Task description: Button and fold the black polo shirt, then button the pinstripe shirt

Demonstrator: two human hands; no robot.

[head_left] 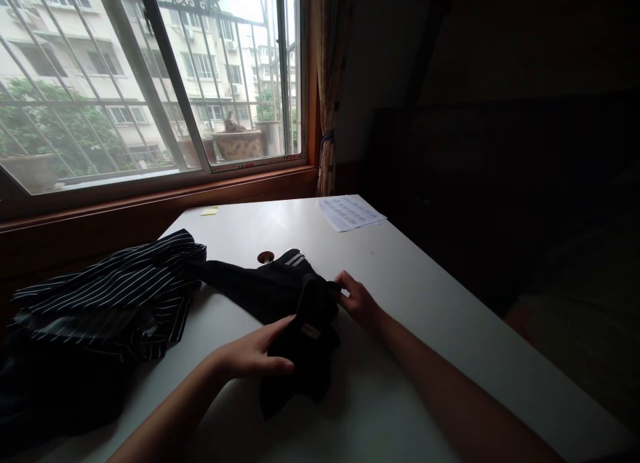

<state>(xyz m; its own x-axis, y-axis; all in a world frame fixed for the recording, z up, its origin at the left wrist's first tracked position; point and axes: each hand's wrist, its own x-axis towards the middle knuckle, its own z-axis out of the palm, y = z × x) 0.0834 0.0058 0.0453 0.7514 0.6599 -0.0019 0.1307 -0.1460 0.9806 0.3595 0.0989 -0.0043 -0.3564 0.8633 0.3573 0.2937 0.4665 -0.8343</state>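
A black garment (280,290) lies bunched on the white table in front of me, with two pale stripes near its far end and a small light label facing me. At its near left side, my left hand (257,353) grips the cloth, thumb in front and the other fingers partly tucked into the folds. On the opposite side my right hand (356,300) pinches the garment's edge between thumb and fingers. One dark stretch of it reaches left to a pile of clothes, where a black-and-white striped garment (125,276) is on top.
The white table (420,330) bears printed sheets (351,213) at the far right corner and a yellow note (209,211) at the far left. A round cable hole (265,257) sits just beyond the garment. A barred window (150,83) and a curtain (330,83) stand behind.
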